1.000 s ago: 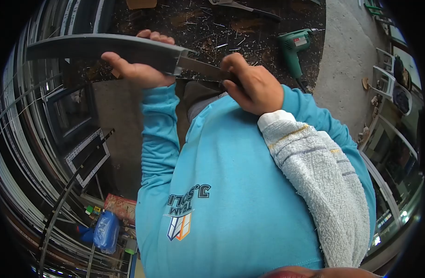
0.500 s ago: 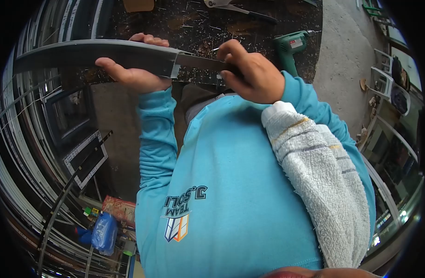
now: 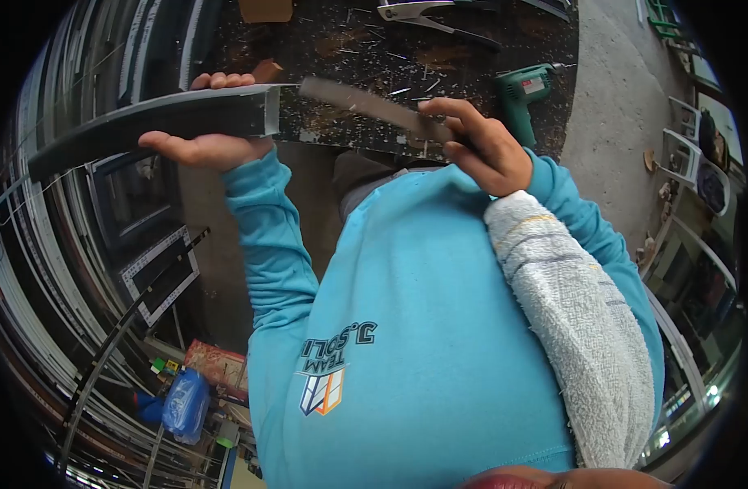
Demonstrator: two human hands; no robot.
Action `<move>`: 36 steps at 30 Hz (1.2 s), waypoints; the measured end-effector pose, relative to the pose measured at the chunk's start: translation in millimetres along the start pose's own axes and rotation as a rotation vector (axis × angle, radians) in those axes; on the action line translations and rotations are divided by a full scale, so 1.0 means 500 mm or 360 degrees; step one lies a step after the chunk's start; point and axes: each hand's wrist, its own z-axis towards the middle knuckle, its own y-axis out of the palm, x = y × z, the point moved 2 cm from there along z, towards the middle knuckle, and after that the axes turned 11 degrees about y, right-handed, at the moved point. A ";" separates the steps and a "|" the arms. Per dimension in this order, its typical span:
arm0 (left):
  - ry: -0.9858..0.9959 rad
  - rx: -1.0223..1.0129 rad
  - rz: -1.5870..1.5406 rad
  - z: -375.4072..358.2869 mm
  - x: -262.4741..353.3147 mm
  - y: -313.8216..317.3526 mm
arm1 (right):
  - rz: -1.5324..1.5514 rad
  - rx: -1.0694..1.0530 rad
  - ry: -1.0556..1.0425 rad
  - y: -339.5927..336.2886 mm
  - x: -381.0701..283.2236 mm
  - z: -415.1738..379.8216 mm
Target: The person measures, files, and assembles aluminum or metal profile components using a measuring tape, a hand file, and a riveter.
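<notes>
My left hand (image 3: 211, 152) is closed around a long dark grey metal profile (image 3: 178, 116) near its cut end, palm underneath and fingertips over the far edge. The profile stretches out to the left. My right hand (image 3: 490, 151) grips a flat file (image 3: 362, 104) by its handle end, which the fingers mostly hide. Motion blurs the file's blade. Its tip lies just to the right of the profile's open end, with a small gap between them.
A dark workbench (image 3: 325, 49) carries scattered metal shavings, a green power drill (image 3: 525, 94), large pliers-like tool (image 3: 439, 16) and a brown block (image 3: 266, 71). Long profiles (image 3: 56, 244) stand racked at the left. A white towel (image 3: 578, 326) hangs over my right shoulder.
The file has drawn back rightward out of the profile's end and tilted. The profile and my left hand have shifted left, and my right hand has moved right and slightly down.
</notes>
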 end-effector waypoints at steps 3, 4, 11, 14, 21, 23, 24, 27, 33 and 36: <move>0.0173 0.0017 0.0026 0.007 0.003 0.002 | 0.0458 -0.0151 0.0124 0.021 -0.017 0.005; 0.0229 0.0027 0.0034 0.008 0.005 0.008 | 0.0579 -0.0195 0.0148 0.030 -0.022 0.009; 0.0532 0.0186 0.0058 0.006 0.008 0.040 | 0.0876 -0.0522 0.0219 0.053 -0.020 0.069; 0.0649 0.0297 0.0110 0.014 0.014 0.052 | 0.0935 -0.0569 0.0157 0.069 -0.020 0.088; 0.0711 0.0394 0.0132 0.035 0.024 0.057 | 0.0640 -0.0453 0.0005 0.086 -0.060 0.082; 0.0700 0.0385 0.0170 0.035 0.027 0.055 | 0.0443 -0.0398 -0.0183 0.098 -0.049 0.072; 0.0701 0.0377 0.0170 0.037 0.029 0.057 | 0.0399 -0.0429 -0.0133 0.084 -0.047 0.067; 0.0641 0.0316 0.0158 0.037 0.043 0.059 | 0.0268 -0.0468 0.0006 0.053 -0.070 0.056; 0.0133 0.0055 0.0058 0.024 0.037 0.041 | -0.0469 -0.0249 -0.0393 -0.014 -0.073 0.075; -0.0090 -0.0037 0.0153 -0.019 0.012 0.041 | -0.0811 -0.0289 -0.0287 -0.022 -0.116 0.100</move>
